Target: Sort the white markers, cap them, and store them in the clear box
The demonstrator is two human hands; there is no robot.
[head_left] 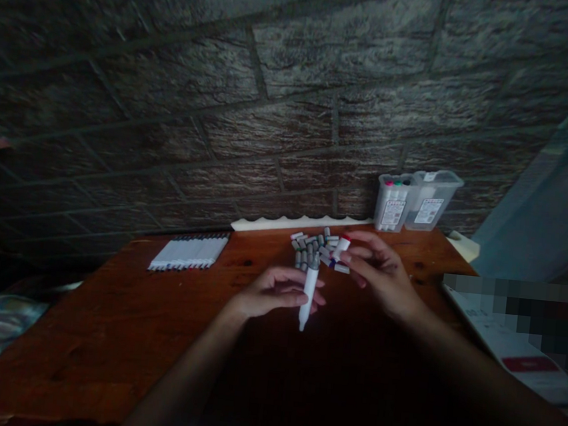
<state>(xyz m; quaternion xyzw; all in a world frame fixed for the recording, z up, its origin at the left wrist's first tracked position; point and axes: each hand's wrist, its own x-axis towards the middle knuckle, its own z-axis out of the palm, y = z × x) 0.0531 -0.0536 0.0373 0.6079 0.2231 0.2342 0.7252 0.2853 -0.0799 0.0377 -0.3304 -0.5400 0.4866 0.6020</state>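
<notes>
My left hand (276,291) grips a white marker (309,292) with a grey upper end; its narrow lower tip points down toward me. To the right, my right hand (377,265) pinches a white marker cap (342,247) with a red top between thumb and fingers. Behind and between both hands lies a pile of loose marker caps (306,243), mostly grey and white, partly covered by the marker and the fingers. A row of white markers (190,253) with dark ends lies side by side on the wooden table (118,317) at the left.
Two clear plastic cases stand against the stone wall (294,107): one case (390,213) with several markers in it, and a second case (430,200) beside it. A white wavy-edged strip (303,223) runs along the table's back edge. Printed paper (526,350) lies at the right.
</notes>
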